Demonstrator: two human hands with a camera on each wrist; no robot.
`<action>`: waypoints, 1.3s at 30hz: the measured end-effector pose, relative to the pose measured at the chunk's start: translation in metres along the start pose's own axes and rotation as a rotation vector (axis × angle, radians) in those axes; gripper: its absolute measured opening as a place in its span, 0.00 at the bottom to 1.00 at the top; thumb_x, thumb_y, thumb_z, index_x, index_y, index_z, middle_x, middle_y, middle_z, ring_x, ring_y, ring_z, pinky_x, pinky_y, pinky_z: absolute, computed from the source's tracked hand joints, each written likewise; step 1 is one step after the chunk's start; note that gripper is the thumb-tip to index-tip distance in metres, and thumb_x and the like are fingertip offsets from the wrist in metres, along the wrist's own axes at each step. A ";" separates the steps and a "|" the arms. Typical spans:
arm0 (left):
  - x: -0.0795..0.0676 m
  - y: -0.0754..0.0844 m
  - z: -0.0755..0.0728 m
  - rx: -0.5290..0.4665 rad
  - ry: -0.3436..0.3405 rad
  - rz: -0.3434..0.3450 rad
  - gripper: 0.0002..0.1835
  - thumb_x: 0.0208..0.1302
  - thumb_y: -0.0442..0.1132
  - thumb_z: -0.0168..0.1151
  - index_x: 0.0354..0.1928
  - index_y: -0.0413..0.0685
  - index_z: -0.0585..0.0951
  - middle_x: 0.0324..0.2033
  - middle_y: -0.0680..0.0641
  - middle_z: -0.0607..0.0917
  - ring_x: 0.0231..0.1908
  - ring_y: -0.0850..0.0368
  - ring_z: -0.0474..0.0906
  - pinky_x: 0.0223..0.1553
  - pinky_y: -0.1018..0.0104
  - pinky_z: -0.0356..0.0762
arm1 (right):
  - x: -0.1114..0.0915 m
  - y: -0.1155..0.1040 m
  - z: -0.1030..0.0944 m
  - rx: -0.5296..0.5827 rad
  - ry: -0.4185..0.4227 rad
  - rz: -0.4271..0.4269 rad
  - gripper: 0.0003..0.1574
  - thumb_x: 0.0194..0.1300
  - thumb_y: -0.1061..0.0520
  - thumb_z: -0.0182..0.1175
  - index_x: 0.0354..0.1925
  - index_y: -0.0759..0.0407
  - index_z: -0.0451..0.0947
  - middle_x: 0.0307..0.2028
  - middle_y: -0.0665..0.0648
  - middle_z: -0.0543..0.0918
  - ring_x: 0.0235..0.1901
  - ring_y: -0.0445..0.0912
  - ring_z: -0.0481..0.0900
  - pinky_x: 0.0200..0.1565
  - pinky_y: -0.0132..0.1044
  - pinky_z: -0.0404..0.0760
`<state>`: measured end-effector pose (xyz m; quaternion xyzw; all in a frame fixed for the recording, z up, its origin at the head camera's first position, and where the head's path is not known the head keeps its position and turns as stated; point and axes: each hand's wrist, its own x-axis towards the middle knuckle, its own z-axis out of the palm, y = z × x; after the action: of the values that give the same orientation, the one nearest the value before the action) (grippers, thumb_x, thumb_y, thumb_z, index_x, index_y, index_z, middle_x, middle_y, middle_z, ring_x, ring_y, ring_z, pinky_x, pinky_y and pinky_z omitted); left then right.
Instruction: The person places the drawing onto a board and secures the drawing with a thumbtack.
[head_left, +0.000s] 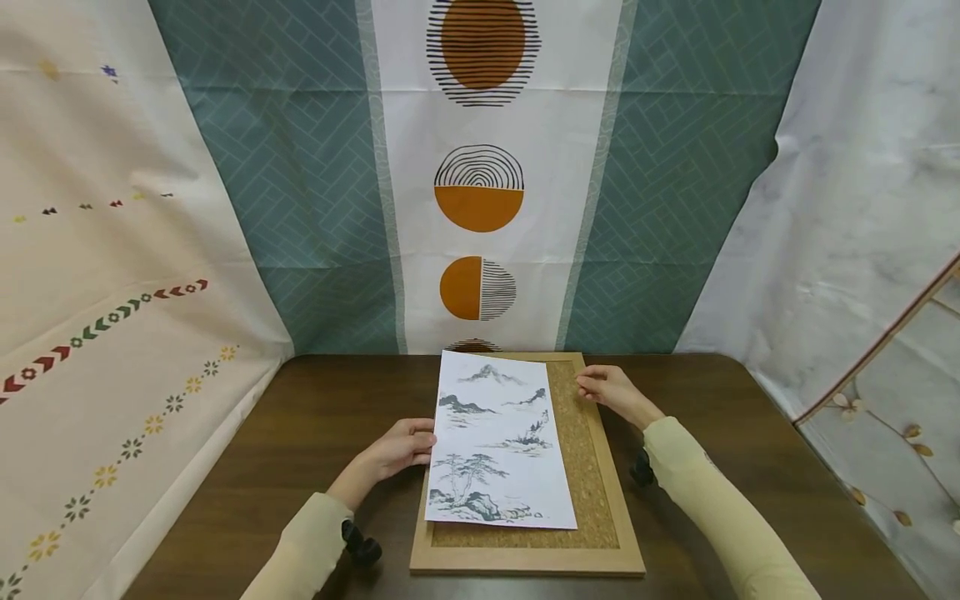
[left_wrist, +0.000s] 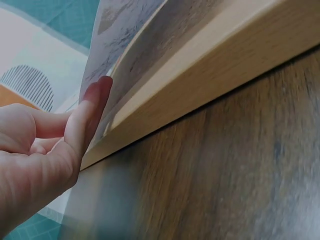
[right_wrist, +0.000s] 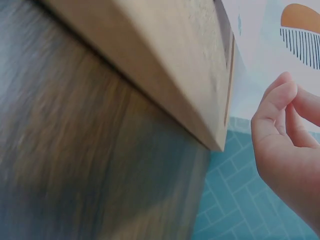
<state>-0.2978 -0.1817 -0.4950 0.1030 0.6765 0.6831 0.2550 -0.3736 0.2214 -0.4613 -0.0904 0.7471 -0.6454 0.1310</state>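
A sheet of paper printed with an ink landscape (head_left: pixel 498 442) lies on a cork board (head_left: pixel 581 467) set in a light wooden frame (head_left: pixel 525 562), which rests flat on the dark wooden table (head_left: pixel 300 433). The sheet covers the left part of the cork and overhangs the frame's left rail, just where the left hand (head_left: pixel 401 450) meets it.

The left hand's grip is on that overhanging left edge: the left wrist view shows the thumb (left_wrist: pixel 92 112) pressed up against the underside of the sheet (left_wrist: pixel 117 35), which curls up off the frame (left_wrist: pixel 200 85) there. Whether the other fingers close on the paper from above cannot be told.

The right hand (head_left: pixel 611 390) sits at the far right corner of the frame, well apart from the sheet, with bare cork between them. Its fingers (right_wrist: pixel 280 107) are loosely curled with thumb and forefinger close together, and the right wrist view shows them clear of the frame's corner (right_wrist: pixel 217 135), grasping nothing.

Beyond both hands hangs a patterned curtain (head_left: pixel 480 167) with orange circles and teal panels.
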 end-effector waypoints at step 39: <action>0.017 0.011 0.047 0.425 0.335 0.051 0.15 0.55 0.28 0.60 0.45 0.27 0.75 0.29 0.39 0.83 0.23 0.60 0.80 0.26 0.67 0.81 | 0.067 -0.011 0.075 -0.209 0.041 0.176 0.16 0.65 0.56 0.54 0.49 0.63 0.75 0.30 0.57 0.79 0.21 0.41 0.67 0.25 0.32 0.66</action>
<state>-0.2916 -0.1320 -0.4850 0.0570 0.8346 0.5397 0.0950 -0.4137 0.1286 -0.4656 -0.0243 0.8177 -0.5519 0.1617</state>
